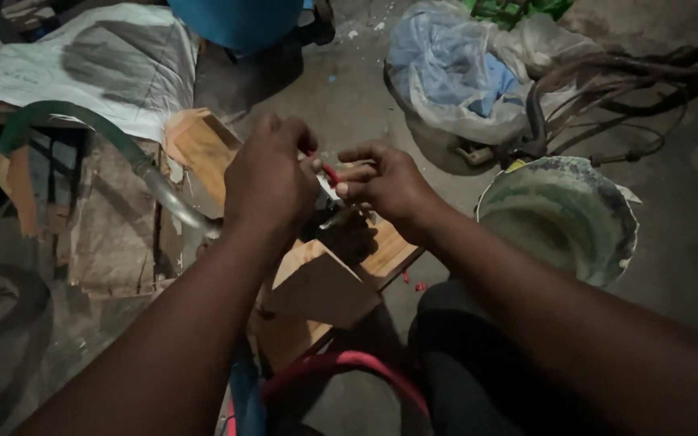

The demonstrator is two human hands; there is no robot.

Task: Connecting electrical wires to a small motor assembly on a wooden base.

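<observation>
Head view: left hand [272,182] and right hand [381,184] meet above the wooden board [203,145], each grip pinching a thin red wire [330,173]. Dim light, tiny piece; a slipped pinch could drop it onto the concrete floor [688,234].

Bucket [563,214] right of the hands [325,182], hose [107,141] to their left

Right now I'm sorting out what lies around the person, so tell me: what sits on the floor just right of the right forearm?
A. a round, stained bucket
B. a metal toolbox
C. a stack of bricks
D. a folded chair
A: a round, grimy bucket with its open mouth facing up stands on the floor beside the right hand and forearm.
</observation>
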